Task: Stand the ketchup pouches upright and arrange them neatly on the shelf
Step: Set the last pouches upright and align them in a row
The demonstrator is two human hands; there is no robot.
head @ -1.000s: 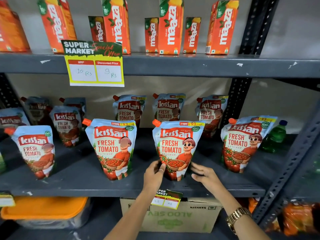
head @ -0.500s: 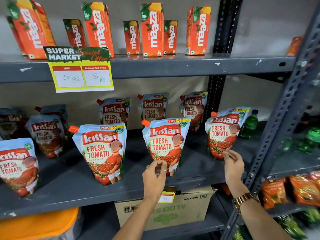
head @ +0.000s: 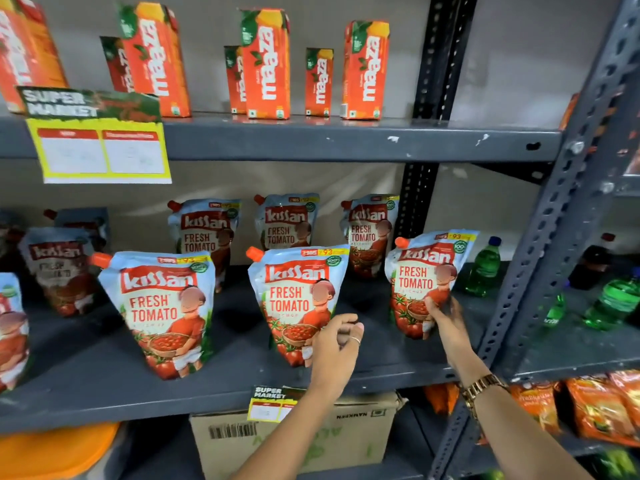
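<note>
Head view: the right hand (head: pixel 441 315), empty a moment ago, now has its fingers clamped on the lower edge of the tilted right pouch (head: pixel 427 282) on the shelf (head: pixel 242 386). The left hand (head: pixel 337 344), fingers loosely curled, has let go of the upright middle pouch (head: pixel 298 299).
</note>
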